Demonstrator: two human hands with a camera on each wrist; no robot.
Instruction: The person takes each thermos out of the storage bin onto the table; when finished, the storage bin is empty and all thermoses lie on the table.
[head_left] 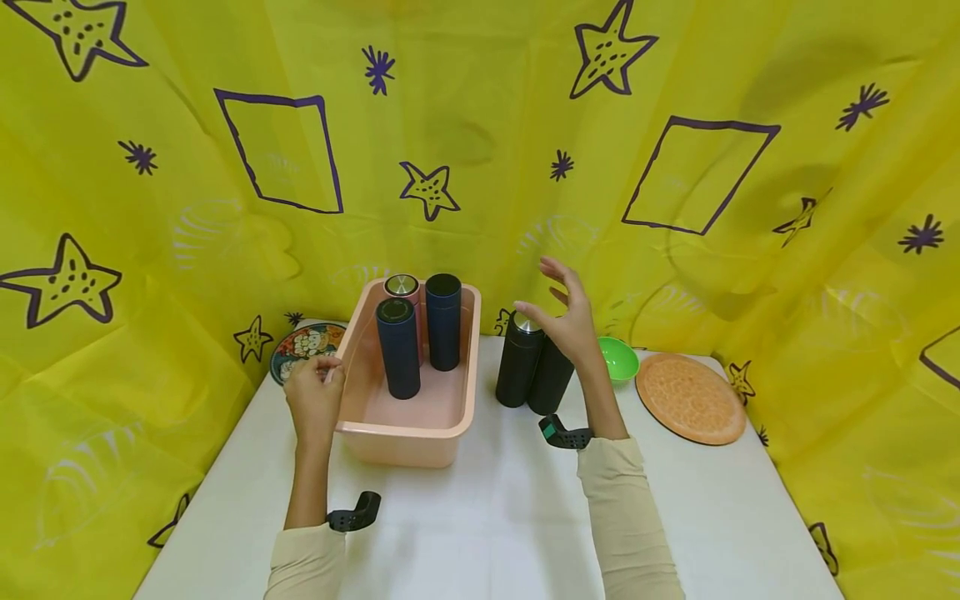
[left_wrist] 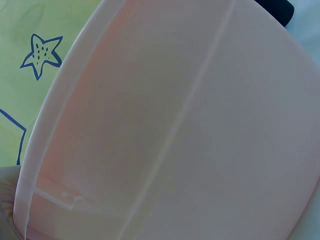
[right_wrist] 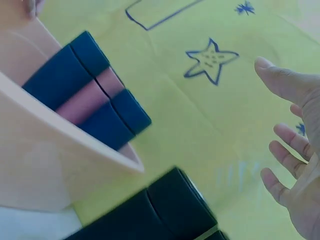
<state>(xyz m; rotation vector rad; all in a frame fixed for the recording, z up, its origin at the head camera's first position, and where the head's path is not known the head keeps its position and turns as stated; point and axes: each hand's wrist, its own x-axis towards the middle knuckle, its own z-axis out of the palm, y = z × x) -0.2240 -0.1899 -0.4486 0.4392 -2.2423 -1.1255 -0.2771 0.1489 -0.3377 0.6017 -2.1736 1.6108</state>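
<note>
Two black flasks (head_left: pixel 534 367) stood upright on worktop (head_left: pixel 480 517), just right of pink tub (head_left: pixel 457 421), long axes vertical. Right hand (head_left: pixel 572 321) held above and just right of them, grip spread, nothing held. Left hand (head_left: pixel 313 398) pinched on tub's left rim, farther from flasks. Three flasks upright inside tub.

White table (head_left: pixel 487 533). Directly on it: pink tub (head_left: pixel 405 437), two black flasks (head_left: pixel 532 371) standing together, green bowl (head_left: pixel 619 358), orange plate (head_left: pixel 690 398), patterned plate (head_left: pixel 303 346) at the back left.
</note>
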